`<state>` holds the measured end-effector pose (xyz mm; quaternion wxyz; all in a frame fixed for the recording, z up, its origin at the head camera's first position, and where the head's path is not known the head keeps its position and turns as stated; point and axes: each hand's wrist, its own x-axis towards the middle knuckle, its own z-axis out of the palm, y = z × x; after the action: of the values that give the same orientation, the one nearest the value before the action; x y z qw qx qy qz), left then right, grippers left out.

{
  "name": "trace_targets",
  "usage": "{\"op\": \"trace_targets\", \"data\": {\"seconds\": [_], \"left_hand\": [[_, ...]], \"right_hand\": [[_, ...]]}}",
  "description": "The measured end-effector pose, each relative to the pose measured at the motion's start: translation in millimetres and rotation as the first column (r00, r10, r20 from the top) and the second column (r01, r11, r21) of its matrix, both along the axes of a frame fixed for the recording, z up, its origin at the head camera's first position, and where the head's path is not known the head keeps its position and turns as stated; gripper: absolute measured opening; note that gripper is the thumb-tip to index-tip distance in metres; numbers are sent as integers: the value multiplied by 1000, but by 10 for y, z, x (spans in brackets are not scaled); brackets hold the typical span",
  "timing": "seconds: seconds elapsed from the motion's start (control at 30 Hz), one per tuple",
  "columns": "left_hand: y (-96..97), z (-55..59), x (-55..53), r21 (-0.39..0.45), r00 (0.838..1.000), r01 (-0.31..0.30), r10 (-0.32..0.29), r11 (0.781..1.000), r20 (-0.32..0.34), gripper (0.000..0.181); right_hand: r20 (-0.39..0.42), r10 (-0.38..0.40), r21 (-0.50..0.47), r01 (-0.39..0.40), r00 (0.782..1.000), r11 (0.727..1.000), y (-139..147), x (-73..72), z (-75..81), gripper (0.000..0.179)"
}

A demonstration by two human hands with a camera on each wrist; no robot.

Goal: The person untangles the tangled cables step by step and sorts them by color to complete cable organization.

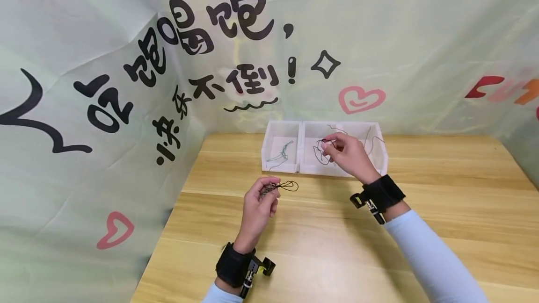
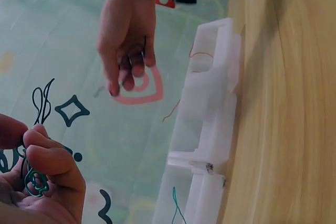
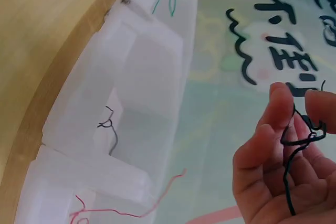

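Observation:
My left hand (image 1: 258, 205) is raised above the table, in front of the white bins. Between thumb and fingers it pinches a bundle of thin black string (image 1: 291, 186), whose loops stick out to the right. Green string (image 2: 37, 183) lies tangled against the same palm in the left wrist view. Above the larger white bin (image 1: 384, 160), my right hand (image 1: 353, 157) pinches a knotted black string (image 3: 299, 141) that dangles across its fingers. Another black string (image 3: 114, 139) lies inside a bin compartment in the right wrist view.
Green string (image 1: 283, 154) lies in the smaller left bin (image 1: 264, 155). Red string (image 3: 123, 213) lies in another compartment and reaches past its wall. Behind the bins, at the back edge of the wooden table (image 1: 320, 247), hangs a printed fabric sheet (image 1: 417, 50).

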<state>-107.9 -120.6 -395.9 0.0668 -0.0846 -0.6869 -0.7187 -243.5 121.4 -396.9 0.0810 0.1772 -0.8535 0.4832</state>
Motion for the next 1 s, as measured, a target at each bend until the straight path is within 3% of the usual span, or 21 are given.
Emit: {"op": "trace_targets", "data": {"seconds": [0.13, 0.27, 0.5, 0.67, 1.0], "left_hand": [[-13, -59, -5, -13, 1000, 7, -7, 1000, 6, 23], [-15, 40, 46, -38, 1000, 10, -9, 999, 12, 23], [-26, 19, 31, -31, 1000, 13, -13, 999, 2, 23], [6, 8, 35, -44, 1000, 10, -10, 999, 1, 24], [35, -3, 24, -56, 1000, 16, -16, 998, -10, 25]], "right_hand": [[49, -27, 32, 26, 998, 999, -13, -160, -62, 21], [86, -47, 72, 41, 995, 997, -32, -271, -110, 26], [119, -113, 140, 96, 986, 986, -117, -417, -162, 42], [130, -146, 131, 129, 981, 983, -97, -399, -189, 51], [17, -70, 93, 68, 997, 993, -88, -233, -83, 35]]}}
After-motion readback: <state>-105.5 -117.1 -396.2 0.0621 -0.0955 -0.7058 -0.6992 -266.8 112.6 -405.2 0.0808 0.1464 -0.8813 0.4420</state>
